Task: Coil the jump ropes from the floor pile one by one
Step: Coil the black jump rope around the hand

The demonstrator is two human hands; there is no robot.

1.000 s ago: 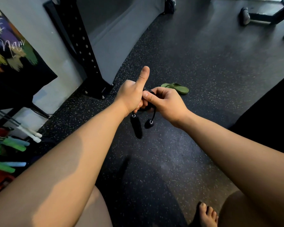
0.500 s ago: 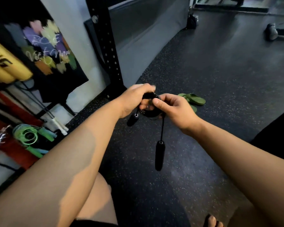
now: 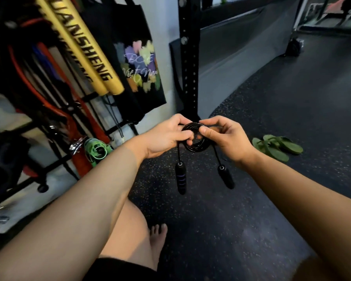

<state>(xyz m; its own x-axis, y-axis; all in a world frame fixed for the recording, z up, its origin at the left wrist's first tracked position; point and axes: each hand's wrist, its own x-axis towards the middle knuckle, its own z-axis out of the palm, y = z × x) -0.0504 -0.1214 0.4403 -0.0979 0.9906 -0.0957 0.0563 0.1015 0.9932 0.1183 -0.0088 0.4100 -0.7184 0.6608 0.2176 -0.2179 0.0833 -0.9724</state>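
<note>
Both bare forearms are angling inward toward the coiled jump rope (image 3: pixel 197 148). The left hand (image 3: pixel 164 136) is gripping the coil's left side, fingers curling over its top (thumb lying across the front). The right hand (image 3: pixel 226 136) is pinching the coil's right side, thumb pressing the front, fingers arching above.

glossy black coiled jump rope (image 3: pixel 195 138); its foam handle (image 3: pixel 180 179) black, purple bands. black rubber floor (image 3: pixel 272 98): pale speckles. right of black perforated steel post (image 3: pixel 187 67): olive-green flip-flops (image 3: pixel 276 147). left of it: yellow tubes (image 3: pixel 89 51), black lettering.
</note>
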